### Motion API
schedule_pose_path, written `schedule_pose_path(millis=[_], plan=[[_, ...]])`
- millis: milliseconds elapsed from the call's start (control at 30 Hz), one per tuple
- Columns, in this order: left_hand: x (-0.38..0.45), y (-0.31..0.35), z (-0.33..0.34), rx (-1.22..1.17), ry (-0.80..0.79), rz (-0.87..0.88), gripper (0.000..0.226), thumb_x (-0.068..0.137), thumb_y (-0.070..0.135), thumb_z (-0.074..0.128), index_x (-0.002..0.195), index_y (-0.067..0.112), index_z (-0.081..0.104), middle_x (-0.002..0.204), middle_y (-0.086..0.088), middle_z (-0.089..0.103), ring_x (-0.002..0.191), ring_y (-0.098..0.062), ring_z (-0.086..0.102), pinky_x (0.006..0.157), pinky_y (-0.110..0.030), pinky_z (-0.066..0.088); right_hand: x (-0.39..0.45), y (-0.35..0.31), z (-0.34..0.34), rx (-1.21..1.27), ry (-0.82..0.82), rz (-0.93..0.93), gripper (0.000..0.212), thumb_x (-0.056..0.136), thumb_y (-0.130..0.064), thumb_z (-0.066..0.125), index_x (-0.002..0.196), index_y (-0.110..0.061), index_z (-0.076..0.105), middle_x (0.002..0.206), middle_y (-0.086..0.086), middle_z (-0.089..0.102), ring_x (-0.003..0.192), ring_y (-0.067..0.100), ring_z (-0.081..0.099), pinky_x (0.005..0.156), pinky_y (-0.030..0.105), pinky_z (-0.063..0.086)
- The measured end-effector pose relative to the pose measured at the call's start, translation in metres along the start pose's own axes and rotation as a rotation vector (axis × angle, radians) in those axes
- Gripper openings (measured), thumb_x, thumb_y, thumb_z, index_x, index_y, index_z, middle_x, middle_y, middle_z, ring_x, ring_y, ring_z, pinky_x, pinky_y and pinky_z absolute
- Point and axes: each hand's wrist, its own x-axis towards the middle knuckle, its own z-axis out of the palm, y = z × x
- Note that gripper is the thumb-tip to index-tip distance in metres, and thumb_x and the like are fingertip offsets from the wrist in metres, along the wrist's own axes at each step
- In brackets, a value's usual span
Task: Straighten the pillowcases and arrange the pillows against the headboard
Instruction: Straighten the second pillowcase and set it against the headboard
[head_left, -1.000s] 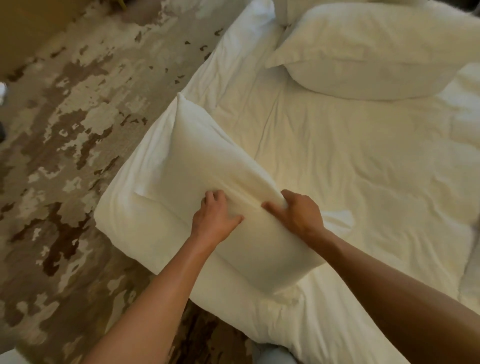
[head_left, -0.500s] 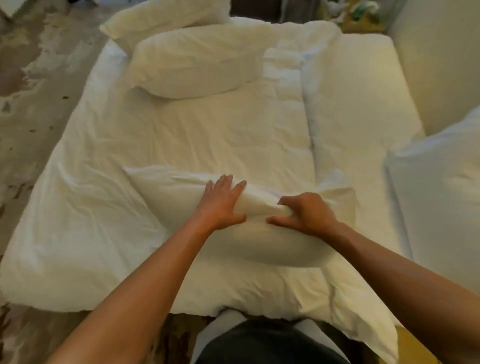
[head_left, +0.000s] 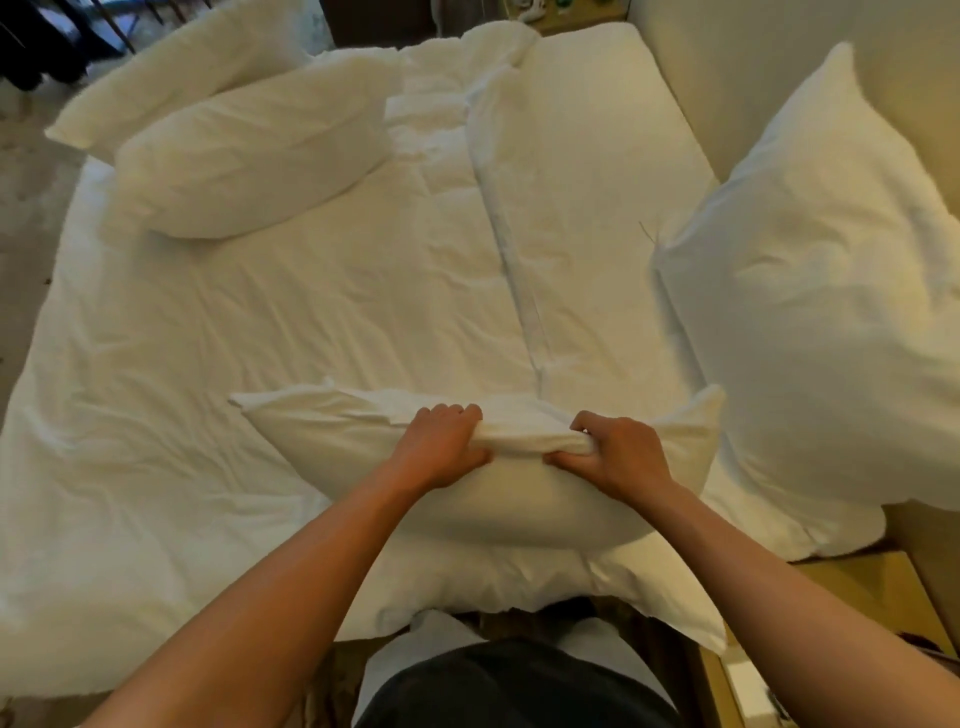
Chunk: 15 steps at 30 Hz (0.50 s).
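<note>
Left hand (head_left: 439, 449) and right hand (head_left: 621, 454) grip the pillow's (head_left: 332, 441) bunched top fold between curled fingers

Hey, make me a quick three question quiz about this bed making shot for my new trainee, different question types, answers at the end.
1. True or false: both hands grip the same pillow.
2. Multiple choice: where does the upright pillow stand?
A. Flat at the middle of the bed
B. At the right side, against the headboard
C. On the floor
3. Fill in: besides the gripped one, ___ more pillows lie stacked at the far left of the bed.

Key:
1. True: the left hand and right hand each pinch a fold of its pillowcase.
2. B
3. Two: the front stacked pillow and the rear stacked pillow.
</note>
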Motion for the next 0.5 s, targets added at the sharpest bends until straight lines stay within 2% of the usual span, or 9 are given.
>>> schedule_pose_path(millis=[100, 267, 400, 500], plan=[[-0.005, 0.002, -0.009, -0.096, -0.01, -0.073, 0.051, 0.088, 0.054, 0.064, 0.126, 0.02, 0.055, 0.119, -0.006, 0.066, 0.109, -0.03, 0.061, 0.088, -0.041, 0.049, 0.007, 0.004, -0.002, 0.042, 0.052, -0.032, 0.041, 0.079, -0.069, 0.071, 0.084, -0.029, 0.064, 0.074, -0.005, 0.071, 0.07, 0.022, 0.067, 0.056, 0.032, 0.039], [-0.014, 0.0, -0.025, -0.174, -0.007, -0.126, 0.044, 0.093, 0.046, 0.061, 0.127, 0.019, 0.057, 0.119, -0.005, 0.067, 0.107, -0.028, 0.063, 0.087, -0.04, 0.052, 0.024, -0.005, -0.017, 0.096, 0.112, -0.064, 0.027, 0.089, -0.053, 0.07, 0.082, -0.028, 0.061, 0.075, -0.008, 0.065, 0.07, 0.02, 0.061, 0.058, 0.03, 0.034], [-0.014, -0.007, -0.025, -0.188, 0.068, -0.111, 0.022, 0.098, 0.029, 0.052, 0.109, 0.013, 0.063, 0.107, -0.005, 0.066, 0.1, -0.028, 0.063, 0.084, -0.043, 0.052, 0.029, -0.016, -0.027, 0.111, 0.109, -0.07, 0.021, 0.094, -0.045, 0.07, 0.086, -0.03, 0.059, 0.078, -0.013, 0.056, 0.071, 0.013, 0.055, 0.059, 0.03, 0.039], [-0.01, -0.02, -0.023, -0.182, 0.19, -0.087, 0.017, 0.099, 0.022, 0.051, 0.099, 0.013, 0.066, 0.097, -0.003, 0.065, 0.089, -0.025, 0.062, 0.07, -0.036, 0.046, 0.026, -0.031, -0.029, 0.122, 0.099, -0.044, 0.018, 0.095, -0.042, 0.068, 0.086, -0.032, 0.057, 0.079, -0.013, 0.06, 0.071, 0.011, 0.056, 0.062, 0.032, 0.048]])
